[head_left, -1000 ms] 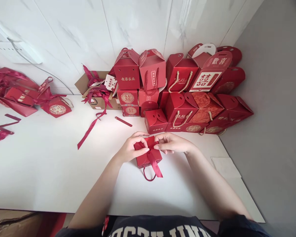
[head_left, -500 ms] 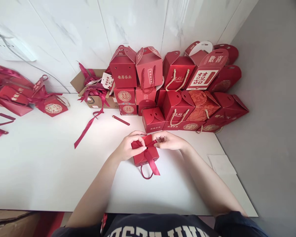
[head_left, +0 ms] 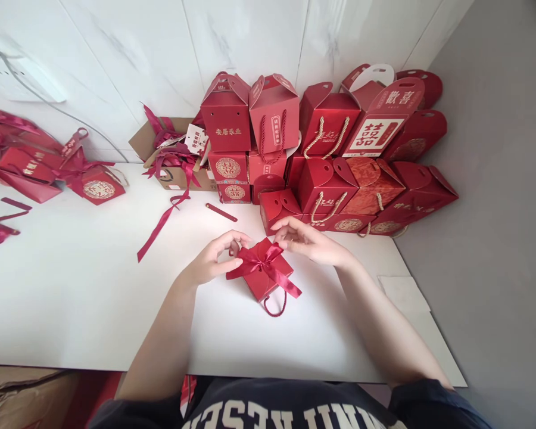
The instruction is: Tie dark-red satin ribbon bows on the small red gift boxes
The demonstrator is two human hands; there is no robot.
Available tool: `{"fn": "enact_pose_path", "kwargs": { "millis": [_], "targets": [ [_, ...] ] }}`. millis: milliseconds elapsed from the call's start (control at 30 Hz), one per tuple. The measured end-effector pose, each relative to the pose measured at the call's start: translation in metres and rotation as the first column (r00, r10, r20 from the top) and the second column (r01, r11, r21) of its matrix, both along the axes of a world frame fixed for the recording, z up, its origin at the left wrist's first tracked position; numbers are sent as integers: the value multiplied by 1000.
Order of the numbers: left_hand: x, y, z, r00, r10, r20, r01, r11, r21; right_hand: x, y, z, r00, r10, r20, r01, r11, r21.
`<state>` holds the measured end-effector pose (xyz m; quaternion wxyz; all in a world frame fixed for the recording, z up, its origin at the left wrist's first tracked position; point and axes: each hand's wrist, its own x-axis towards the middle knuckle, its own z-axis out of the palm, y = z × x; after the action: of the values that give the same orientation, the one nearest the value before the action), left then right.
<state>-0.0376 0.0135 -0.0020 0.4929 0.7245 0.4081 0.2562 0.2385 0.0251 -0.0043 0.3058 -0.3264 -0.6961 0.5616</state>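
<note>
A small red gift box (head_left: 261, 281) sits on the white table in front of me, turned at an angle. Across its top lies a shiny dark-red ribbon (head_left: 262, 265) tied in a bow, one tail hanging over the near right side. A twisted cord handle (head_left: 276, 311) loops out at the near edge. My left hand (head_left: 217, 257) is at the box's left, thumb and fingers apart, the thumb tip close to the left ribbon end. At the far right corner is my right hand (head_left: 307, 241), fingers spread, its lower fingertips beside the bow's right loop; contact is unclear.
Stacked red gift boxes (head_left: 328, 185) stand against the tiled wall. A cardboard box (head_left: 187, 177) of ribbons is left of them, with a loose ribbon (head_left: 156, 235) trailing out and a red strip (head_left: 221, 212) nearby. More ribboned boxes (head_left: 99, 185) sit far left. A grey wall (head_left: 495, 208) bounds the right.
Both hands have moved outward from the knot, their fingers opening. The bow now shows in full, and the box has turned slightly on the table. The view has shifted a little.
</note>
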Motion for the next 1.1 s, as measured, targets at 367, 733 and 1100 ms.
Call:
{"fn": "enact_pose_path", "kwargs": {
  "millis": [367,733,1100],
  "targets": [
    [10,-4,-3,999,-36,-5,37,998,60,-15,-14,8,984,7,179,-53,967,250],
    [19,-8,-9,984,140,111,-141,990,1,-24,-12,0,980,-193,44,171,940,296],
    [13,-6,-11,950,-46,308,89,988,-126,-27,-10,-10,961,-234,146,183,937,298]
  ]
}}
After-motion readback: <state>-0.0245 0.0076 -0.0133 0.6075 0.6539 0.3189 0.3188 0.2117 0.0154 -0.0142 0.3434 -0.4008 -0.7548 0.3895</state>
